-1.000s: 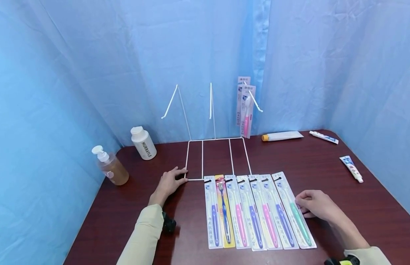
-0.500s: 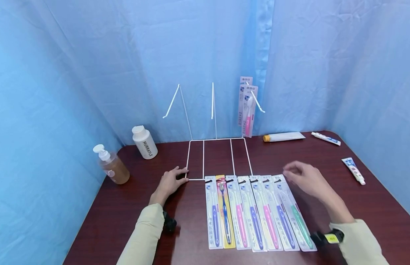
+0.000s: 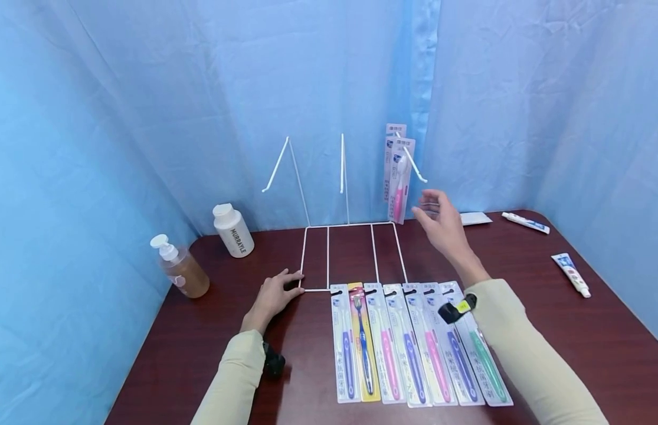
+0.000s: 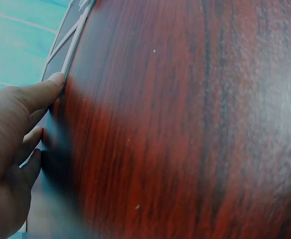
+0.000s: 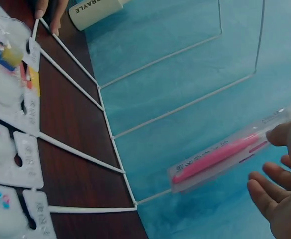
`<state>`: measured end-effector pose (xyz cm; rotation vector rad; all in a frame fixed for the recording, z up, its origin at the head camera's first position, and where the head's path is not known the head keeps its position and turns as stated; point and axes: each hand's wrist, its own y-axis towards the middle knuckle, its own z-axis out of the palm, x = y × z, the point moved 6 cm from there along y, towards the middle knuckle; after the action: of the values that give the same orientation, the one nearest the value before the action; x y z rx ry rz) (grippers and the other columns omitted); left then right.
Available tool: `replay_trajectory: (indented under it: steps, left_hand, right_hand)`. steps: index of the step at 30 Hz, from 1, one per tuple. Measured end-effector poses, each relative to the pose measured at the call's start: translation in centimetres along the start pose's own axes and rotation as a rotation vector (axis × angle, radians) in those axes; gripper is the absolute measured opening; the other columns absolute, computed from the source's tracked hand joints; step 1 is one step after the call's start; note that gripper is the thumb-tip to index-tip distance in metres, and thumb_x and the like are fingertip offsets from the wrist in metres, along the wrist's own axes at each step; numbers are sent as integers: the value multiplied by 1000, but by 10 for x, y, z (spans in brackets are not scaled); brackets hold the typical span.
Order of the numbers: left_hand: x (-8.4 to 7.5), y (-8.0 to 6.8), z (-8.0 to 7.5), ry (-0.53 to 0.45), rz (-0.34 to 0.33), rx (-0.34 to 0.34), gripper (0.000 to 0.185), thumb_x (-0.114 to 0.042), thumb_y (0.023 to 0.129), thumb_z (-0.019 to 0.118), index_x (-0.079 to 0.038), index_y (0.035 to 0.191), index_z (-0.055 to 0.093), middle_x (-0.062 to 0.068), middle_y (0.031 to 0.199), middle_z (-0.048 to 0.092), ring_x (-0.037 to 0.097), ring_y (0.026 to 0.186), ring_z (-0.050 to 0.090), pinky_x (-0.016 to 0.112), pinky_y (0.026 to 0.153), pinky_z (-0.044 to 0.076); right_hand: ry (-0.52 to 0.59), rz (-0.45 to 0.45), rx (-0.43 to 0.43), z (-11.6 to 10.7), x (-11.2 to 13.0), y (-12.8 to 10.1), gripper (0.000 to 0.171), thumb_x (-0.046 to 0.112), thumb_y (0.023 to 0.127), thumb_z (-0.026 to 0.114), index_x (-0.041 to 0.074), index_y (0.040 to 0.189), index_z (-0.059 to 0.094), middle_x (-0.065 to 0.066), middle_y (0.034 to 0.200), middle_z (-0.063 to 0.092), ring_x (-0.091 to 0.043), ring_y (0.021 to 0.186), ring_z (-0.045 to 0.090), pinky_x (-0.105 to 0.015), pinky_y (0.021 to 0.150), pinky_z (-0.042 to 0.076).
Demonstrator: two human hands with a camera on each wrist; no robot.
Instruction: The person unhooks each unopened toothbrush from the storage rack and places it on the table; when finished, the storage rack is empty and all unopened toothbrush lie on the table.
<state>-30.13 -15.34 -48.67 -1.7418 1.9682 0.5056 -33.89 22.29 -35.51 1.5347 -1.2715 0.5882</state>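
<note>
Blue curtains surround the brown desk (image 3: 520, 265). Left hand (image 3: 271, 295) rests flat, touching the white wire rack (image 3: 350, 224). Right hand (image 3: 442, 221), fingers relaxed and empty, is near the hanging pink toothbrush pack (image 3: 399, 180).

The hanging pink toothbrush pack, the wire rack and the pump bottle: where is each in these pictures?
hanging pink toothbrush pack (image 3: 398, 183), head view, on the pink handle.
wire rack (image 3: 350, 225), head view, on the base's rear wire.
pump bottle (image 3: 183, 273), head view, on its amber body.
</note>
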Motion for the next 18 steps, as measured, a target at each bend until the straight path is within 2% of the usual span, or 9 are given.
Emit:
replay_trajectory:
  steps: [5, 9, 13, 16, 18]
  left_hand:
    - [0, 0, 0, 5, 2, 4, 45, -31, 88, 69, -25, 132, 61, 15, 149, 41, 39, 138, 36, 63, 108, 27]
    - [1, 1, 0, 4, 1, 3, 45, -32, 88, 68, -25, 132, 61, 15, 149, 41, 38, 138, 36, 62, 109, 27]
    - [1, 1, 0, -3, -3, 10, 45, -32, 88, 68, -25, 132, 60, 15, 150, 40, 38, 139, 35, 62, 109, 27]
    - [0, 0, -1, -9, -6, 14, 45, -31, 88, 68, -25, 132, 60, 15, 150, 39, 38, 139, 34, 62, 109, 28]
    - [0, -1, -2, -9, -8, 16, 46, -31, 88, 68, -25, 132, 60, 15, 150, 39, 38, 139, 34, 61, 109, 28]
  right_hand:
    - [93, -15, -55, 10, 3, 25, 53, 19, 94, 60, 3, 140, 39, -21, 131, 54, -34, 123, 54, -44, 104, 42]
    - [63, -11, -60, 15, 6, 40, 45, 21, 96, 58, 7, 137, 46, -19, 129, 58, -31, 121, 56, -43, 102, 44]
    - [18, -31, -89, 14, 8, 46, 32, 18, 96, 57, 3, 124, 58, -19, 116, 65, -25, 103, 65, -37, 90, 52]
    - [52, -54, -89, 12, 9, 41, 28, 14, 96, 57, -3, 117, 61, -21, 106, 66, -15, 86, 66, -28, 79, 55]
    - [84, -64, -65, 11, 12, 34, 28, 13, 96, 57, -5, 117, 60, -21, 103, 64, -8, 81, 64, -22, 74, 56]
